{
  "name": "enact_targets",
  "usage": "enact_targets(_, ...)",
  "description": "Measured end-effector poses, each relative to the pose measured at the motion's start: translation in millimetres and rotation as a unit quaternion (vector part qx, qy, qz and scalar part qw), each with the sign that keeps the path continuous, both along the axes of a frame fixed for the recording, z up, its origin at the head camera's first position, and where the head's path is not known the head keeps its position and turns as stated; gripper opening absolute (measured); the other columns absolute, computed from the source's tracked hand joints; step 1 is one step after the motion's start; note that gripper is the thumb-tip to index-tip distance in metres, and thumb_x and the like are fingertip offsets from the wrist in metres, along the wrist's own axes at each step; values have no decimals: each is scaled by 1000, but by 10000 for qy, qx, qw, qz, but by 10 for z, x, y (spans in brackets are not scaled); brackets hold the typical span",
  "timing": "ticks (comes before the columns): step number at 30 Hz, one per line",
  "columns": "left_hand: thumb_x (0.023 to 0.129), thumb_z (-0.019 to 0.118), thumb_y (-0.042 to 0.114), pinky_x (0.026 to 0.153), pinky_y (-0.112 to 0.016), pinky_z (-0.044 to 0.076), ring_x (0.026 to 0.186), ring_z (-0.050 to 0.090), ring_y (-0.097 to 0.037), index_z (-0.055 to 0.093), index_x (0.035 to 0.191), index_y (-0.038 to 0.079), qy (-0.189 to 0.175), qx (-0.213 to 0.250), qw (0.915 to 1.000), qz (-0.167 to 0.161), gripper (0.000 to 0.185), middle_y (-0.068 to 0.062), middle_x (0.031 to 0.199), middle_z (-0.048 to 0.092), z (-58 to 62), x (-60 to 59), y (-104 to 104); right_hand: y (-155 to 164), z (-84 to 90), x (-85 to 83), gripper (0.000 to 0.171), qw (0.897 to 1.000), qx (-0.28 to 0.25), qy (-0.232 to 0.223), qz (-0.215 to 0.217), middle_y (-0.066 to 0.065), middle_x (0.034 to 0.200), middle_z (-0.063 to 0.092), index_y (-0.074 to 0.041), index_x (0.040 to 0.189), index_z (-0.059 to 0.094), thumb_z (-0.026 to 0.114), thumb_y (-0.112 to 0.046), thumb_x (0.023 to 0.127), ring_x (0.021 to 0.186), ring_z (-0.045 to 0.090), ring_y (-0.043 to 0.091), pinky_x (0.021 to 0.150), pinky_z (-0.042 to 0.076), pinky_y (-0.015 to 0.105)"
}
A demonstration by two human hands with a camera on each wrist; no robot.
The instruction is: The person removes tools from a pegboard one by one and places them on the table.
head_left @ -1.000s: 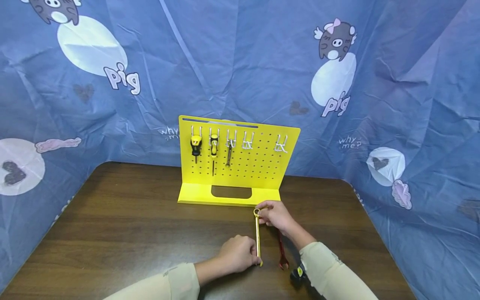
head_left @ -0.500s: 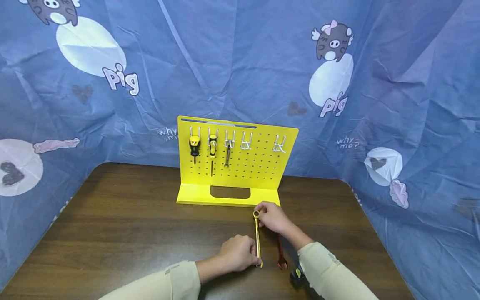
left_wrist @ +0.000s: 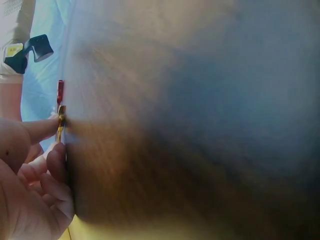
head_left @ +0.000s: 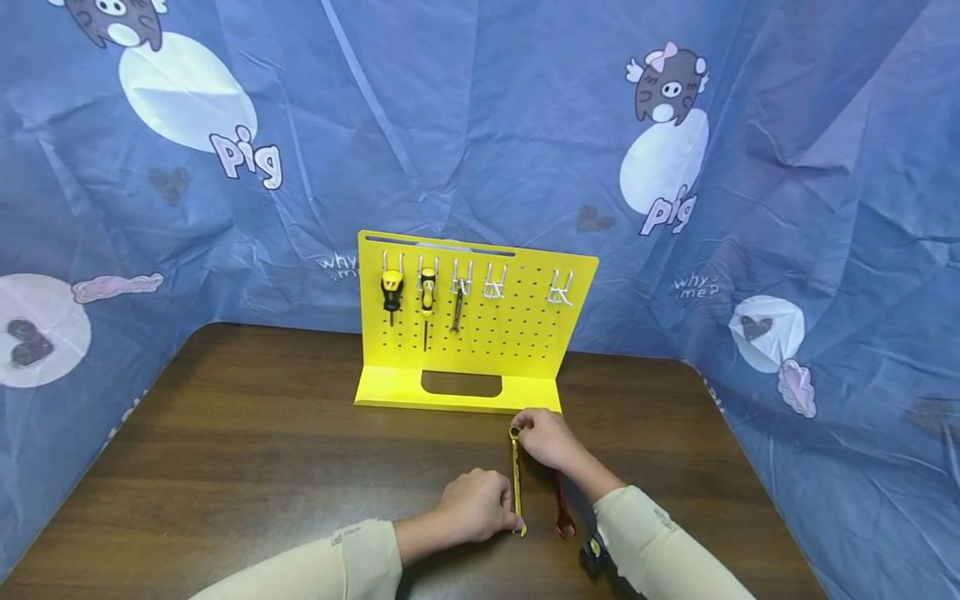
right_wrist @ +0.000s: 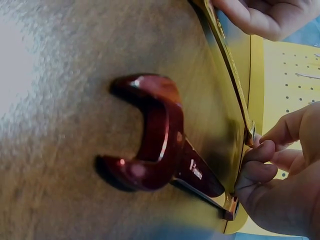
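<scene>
A gold combination wrench (head_left: pixel 516 477) lies lengthwise close over the dark table, between both hands. Its open end is pinched by the left hand (head_left: pixel 477 505), thumb and fingers at the tip. At the ring end, the right hand (head_left: pixel 545 437) has thumb and fingers on the wrench near the yellow board's base. In the right wrist view the gold wrench (right_wrist: pixel 229 60) runs from one hand to the other. A red wrench (head_left: pixel 564 510) rests on the table right of it, open jaw toward the person, its far part partly behind the right hand. The left wrist view shows the left fingers (left_wrist: pixel 59 162) beside the gold wrench (left_wrist: pixel 60 120).
Behind the hands stands a yellow pegboard (head_left: pixel 517 333). Two screwdrivers (head_left: pixel 392 290) and a small dark wrench (head_left: pixel 457 310) hang on its left hooks; two hooks (head_left: pixel 559 288) on the right bear nothing. A black device (head_left: pixel 592 554) sits at the right cuff. Blue cloth (head_left: pixel 450 125) surrounds the table.
The wrench's ring end has come slightly toward the person and tipped flatter, the right hand moving along with it. The left hand stays almost still at the open end.
</scene>
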State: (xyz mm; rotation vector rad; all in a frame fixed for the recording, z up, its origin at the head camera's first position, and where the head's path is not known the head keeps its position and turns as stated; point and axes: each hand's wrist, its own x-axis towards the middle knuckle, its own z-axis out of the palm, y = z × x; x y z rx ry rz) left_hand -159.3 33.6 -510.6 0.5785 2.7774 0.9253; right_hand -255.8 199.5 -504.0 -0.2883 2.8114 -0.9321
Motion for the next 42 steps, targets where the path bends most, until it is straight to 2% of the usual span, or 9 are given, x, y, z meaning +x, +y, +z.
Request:
enact_targets(10,72,90,39,45,-29,38,50,46,-6,55,57,24,-136,41,9999,-60,40,13,53,49,-12,15,1,-11,-64,17,25,9994,221,10,250,2,83,62,-3,108,74,61,-2,87,77,54,19,67,45,32)
enact_targets(15,72,90,39,45,-28,38,50,46,-6,55,57,23,-98,50,9999,-72,40,13,53,49,-29,18,-3,-21,-30,43,29,9983,359,-9,454,5,88,64,0,114,73,62,-1,87,76,54,19,62,43,31)
enact_targets(23,72,90,39,45,-28,37,50,46,-6,55,57,24,-121,16,9999,-77,41,13,53,49,-51,17,7,-15,-7,81,33,9961,600,122,633,1,73,57,-1,119,72,62,-2,87,60,47,15,53,38,28)
enact_targets(27,72,89,39,45,-28,38,50,46,-6,55,57,24,-147,80,9998,-99,41,13,53,49,-53,10,6,-11,1,78,34,9962,623,43,612,4,85,65,-1,120,72,63,-3,87,67,52,16,57,42,30)
enact_targets(31,79,85,38,44,-24,34,48,43,-5,57,57,22,-426,449,9976,-311,39,15,52,48,-41,-45,-16,-30,56,40,33,9965,607,70,562,7,105,71,-1,120,72,63,-6,89,80,56,18,69,49,34)
enact_targets(33,84,81,34,44,-22,32,48,41,-4,59,59,21,-603,770,9943,-413,36,15,52,47,-26,-97,-42,-50,106,1,31,9972,473,188,556,8,102,72,-1,119,72,61,-6,91,77,56,16,68,49,33)
enact_targets(35,87,78,26,46,-21,33,49,42,-3,63,63,18,-621,1162,9902,-469,30,14,54,49,-9,-174,-72,-73,166,-52,28,9974,228,373,579,8,98,71,-1,118,72,60,-5,93,65,52,14,60,46,31)
enact_targets(38,89,73,14,50,-21,40,53,49,-3,68,75,11,-596,1792,9813,-360,16,9,61,57,43,-315,-132,-116,276,-145,25,9964,-286,572,565,11,88,70,-1,117,72,59,-4,96,52,46,12,48,39,28)
enact_targets(42,92,69,4,54,-24,49,57,63,-14,70,93,1,-522,2419,9689,62,3,-2,74,67,101,-525,-220,-207,391,-268,20,9924,-865,761,437,11,89,73,-4,114,74,62,-8,99,61,62,16,48,42,26)
